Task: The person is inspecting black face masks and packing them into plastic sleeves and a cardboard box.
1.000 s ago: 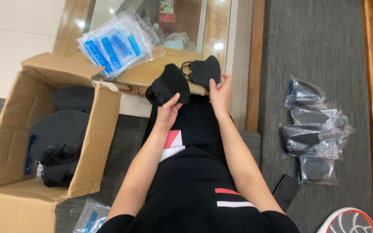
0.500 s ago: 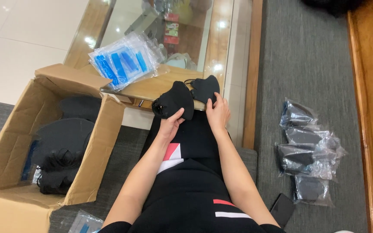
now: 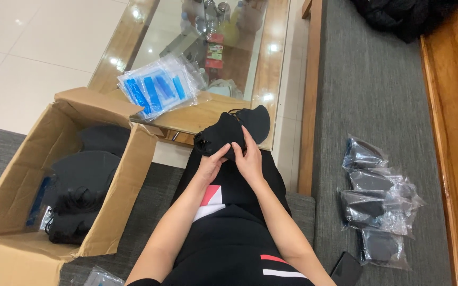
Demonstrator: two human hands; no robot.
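At the centre of the frame we hold a stack of black face masks (image 3: pixel 231 132) over our lap, just at the near edge of the glass-topped counter (image 3: pixel 276 63). Our left hand (image 3: pixel 212 164) has its grip closed on the lower left side of the stack, and our right hand (image 3: pixel 250 159) has its grip pressed around the lower right side, fingers laid over the top mask. At the left sits an open cardboard box (image 3: pixel 128 175) with more black masks inside. Clear bags with blue strips (image 3: pixel 157 90) lie on the counter, upper left of centre. At the right, bagged masks (image 3: pixel 377 201) lie on the grey cushion (image 3: pixel 377 79).
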